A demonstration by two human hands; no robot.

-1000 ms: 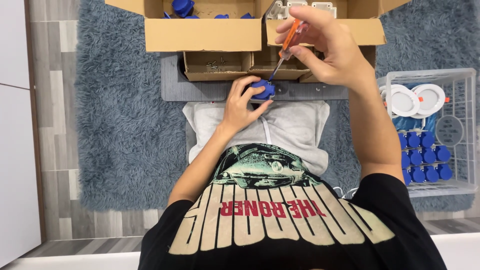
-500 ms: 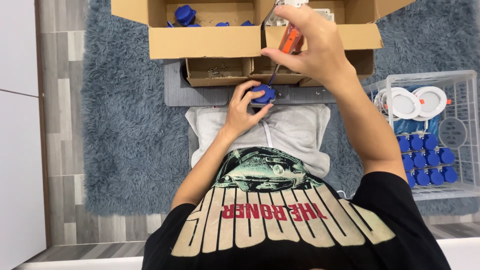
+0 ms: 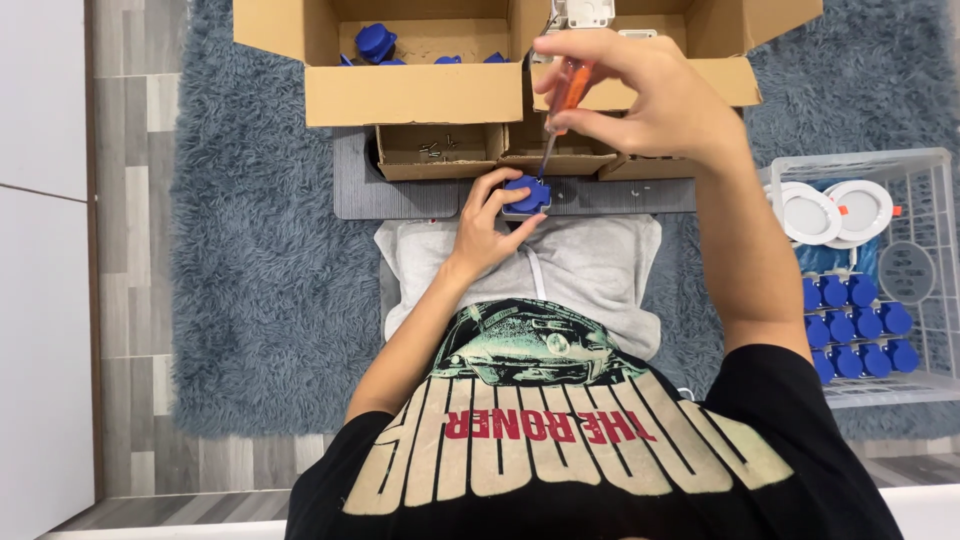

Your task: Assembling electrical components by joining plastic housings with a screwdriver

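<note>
My left hand (image 3: 487, 224) grips a small blue plastic part (image 3: 528, 194) and steadies it on the dark grey board (image 3: 400, 192) across my lap. My right hand (image 3: 640, 95) holds an orange-handled screwdriver (image 3: 568, 90) upright above it. The thin shaft points down and its tip meets the top of the blue part. My fingers pinch the handle near its upper end.
Two open cardboard boxes sit beyond the board: the left box (image 3: 400, 90) holds blue parts, the right box (image 3: 720, 80) holds white pieces. Small cardboard trays (image 3: 435, 152) with screws sit on the board. A white wire basket (image 3: 880, 270) at right holds blue parts and round white discs. Blue shaggy rug (image 3: 260, 280) underneath.
The view has shifted slightly. My right hand and the screwdriver have stayed over the blue part, the tip still on it; my left hand keeps its grip.
</note>
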